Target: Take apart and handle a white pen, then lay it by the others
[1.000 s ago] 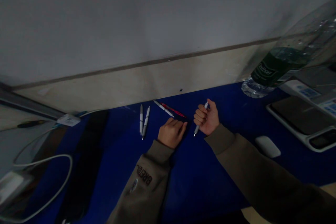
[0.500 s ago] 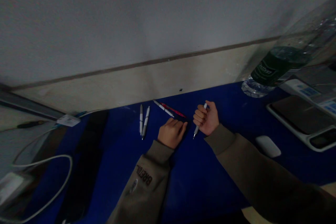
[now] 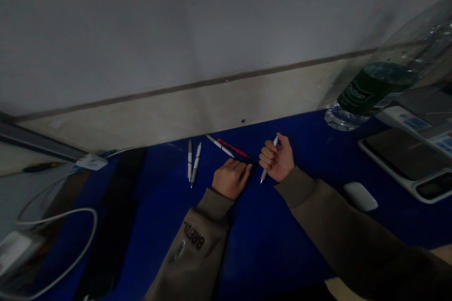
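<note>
My right hand [image 3: 277, 158] is wrapped round a white and grey pen [image 3: 264, 176], its tip pointing down and its white end by my thumb. My left hand [image 3: 231, 178] rests on the blue table [image 3: 268, 244] with its fingers curled under; whether anything is in them is hidden. Just beyond it, a red pen [image 3: 233, 147] and a white pen [image 3: 219, 145] lie close together. Two more white and grey pens, one left [image 3: 189, 161] and one right [image 3: 196, 164], lie side by side to the left of my left hand.
A large clear bottle [image 3: 367, 89] with a green label stands at the back right. A digital scale [image 3: 406, 155] and a white rounded object [image 3: 360, 196] are right of my right hand. White cable [image 3: 95, 230] and dark flat objects [image 3: 109, 244] lie left. The wall [image 3: 212, 108] borders the back.
The pen in my right hand has shifted slightly, its tip now a little higher and less of it showing below the fingers. My left hand has not moved.
</note>
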The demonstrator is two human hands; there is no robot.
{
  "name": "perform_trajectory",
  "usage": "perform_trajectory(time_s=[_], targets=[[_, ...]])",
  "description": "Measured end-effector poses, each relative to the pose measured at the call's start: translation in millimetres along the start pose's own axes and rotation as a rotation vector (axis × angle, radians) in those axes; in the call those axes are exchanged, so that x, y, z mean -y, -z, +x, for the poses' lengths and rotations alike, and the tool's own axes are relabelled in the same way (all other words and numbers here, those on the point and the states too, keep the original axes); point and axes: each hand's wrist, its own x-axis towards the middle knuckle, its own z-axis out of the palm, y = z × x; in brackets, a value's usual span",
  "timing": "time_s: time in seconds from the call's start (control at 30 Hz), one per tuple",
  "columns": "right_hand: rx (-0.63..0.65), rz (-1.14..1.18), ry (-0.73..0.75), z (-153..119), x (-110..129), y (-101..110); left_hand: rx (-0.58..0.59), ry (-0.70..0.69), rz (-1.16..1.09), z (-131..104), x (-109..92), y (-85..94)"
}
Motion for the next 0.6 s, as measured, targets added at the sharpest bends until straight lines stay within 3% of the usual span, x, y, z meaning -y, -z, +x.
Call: perform_trajectory(time_s=[0.37, 0.6], targets=[[0.026, 0.024, 0.000, -0.3, -0.5, 0.3, 0.015, 0.005, 0.005, 0.5, -1.1, 1.5], [0.082, 0.065, -0.012, 1.3, -1.0, 4.7, 0.095, 0.018, 0.017, 0.9, -1.7, 3.4]])
